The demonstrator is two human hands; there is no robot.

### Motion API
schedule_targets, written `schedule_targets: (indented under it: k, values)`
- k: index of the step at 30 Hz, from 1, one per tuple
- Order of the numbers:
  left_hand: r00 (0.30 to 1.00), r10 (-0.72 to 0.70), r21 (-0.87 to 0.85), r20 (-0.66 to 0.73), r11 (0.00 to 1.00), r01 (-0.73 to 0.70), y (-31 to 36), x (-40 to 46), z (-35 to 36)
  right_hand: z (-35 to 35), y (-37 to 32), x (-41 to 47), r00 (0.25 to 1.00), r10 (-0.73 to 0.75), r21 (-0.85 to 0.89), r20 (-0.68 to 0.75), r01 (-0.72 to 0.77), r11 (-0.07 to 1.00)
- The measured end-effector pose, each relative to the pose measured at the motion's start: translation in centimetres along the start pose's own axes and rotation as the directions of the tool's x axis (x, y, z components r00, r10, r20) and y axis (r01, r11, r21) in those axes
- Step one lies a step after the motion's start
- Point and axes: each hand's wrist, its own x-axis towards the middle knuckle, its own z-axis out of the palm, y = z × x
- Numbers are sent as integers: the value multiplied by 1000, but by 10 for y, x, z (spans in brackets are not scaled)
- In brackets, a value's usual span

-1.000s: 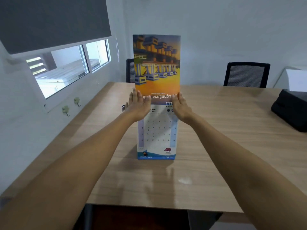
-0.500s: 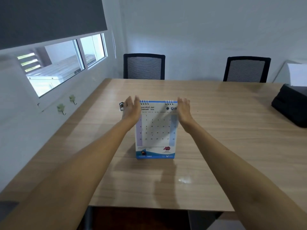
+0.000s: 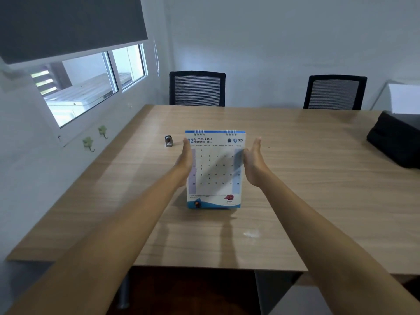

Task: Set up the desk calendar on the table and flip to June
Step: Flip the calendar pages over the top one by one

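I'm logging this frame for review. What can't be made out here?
- Head view: back of the desk calendar and its stand, hidden by the front page.
- Fine print near its bottom edge, too small.
- Whether the left hand touches the calendar, unclear.
- Black bag, cut by the right edge.

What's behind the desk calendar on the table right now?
Past the desk calendar lies bare table, then two chairs. A small metal object sits back-left. The calendar's rear stand and flipped pages are hidden.
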Motion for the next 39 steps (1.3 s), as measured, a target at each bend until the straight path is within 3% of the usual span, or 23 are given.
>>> schedule_targets:
  k: [3,5,8,10,14,17,19,22,24,26,29,32,36,39]
  values:
    - [999,-42,87,8,995,41,9,-7,-5,-5,-5,-11,1000,0,-114,-25,-3,993]
    - [995,-72,119,-70,990,80,11,1,-16,-13,-12,-14,1000,-4,-159,-16,2,987]
    - [974,-99,75,-203,990,116,20,8,-32,-27,-29,-25,999,-38,-184,-10,35,982]
    - [979,-108,18,-176,993,113,34,5,-35,-37,-43,-31,998,-67,-169,-18,63,984]
    - [984,-113,-162,-141,983,90,64,3,-45,-48,-73,-48,993,-118,115,27,115,987]
    - [990,-79,-356,-115,934,33,72,2,-43,-46,-80,-48,977,-184,384,107,130,914]
    - [993,21,-267,-114,962,-51,70,3,-31,-36,-79,-43,958,-256,424,132,179,888]
    - [967,215,205,-137,961,-184,65,10,-11,-14,-76,-42,928,-352,161,125,331,930]
    - [934,354,583,-47,769,-262,57,18,-6,1,-72,-41,903,-391,-164,180,419,893]
    - [912,403,781,69,548,-301,46,32,-8,8,-65,-23,881,-417,-484,224,472,737]
    - [890,443,894,102,352,-278,35,52,-13,7,-57,0,893,-402,-871,204,353,342]
    - [907,403,932,122,268,-244,31,62,-13,-1,-49,12,918,-349,-952,191,260,162]
    - [937,320,932,144,275,-237,24,73,-16,-6,-44,19,908,-366,-965,203,250,84]
    - [942,323,876,87,425,-226,22,74,-14,-10,-40,22,895,-421,-958,146,235,167]
